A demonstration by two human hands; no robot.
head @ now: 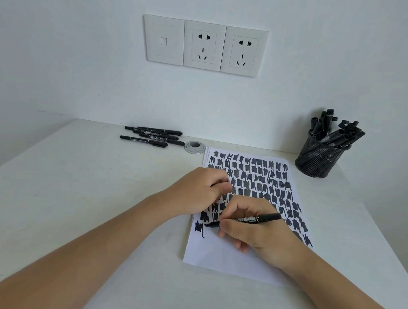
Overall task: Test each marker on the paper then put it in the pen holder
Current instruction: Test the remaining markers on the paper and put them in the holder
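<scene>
Your table [83, 194] was plain and white, and it ran back to a white wall. The paper [216, 254], a thin stack of white sheets, lay flat on it. Rows of black scribbles crowded the top sheet, and only the strip nearest you was bare. Just beyond the paper's far left corner, a round grey cable grommet [195, 147] sat in the tabletop. Farther out from that corner, to the left, you had a small pile of loose black markers [153, 135] lying roughly parallel. Off the paper's far right corner, not touching it, the black mesh pen holder [315, 161] stood upright.
</scene>
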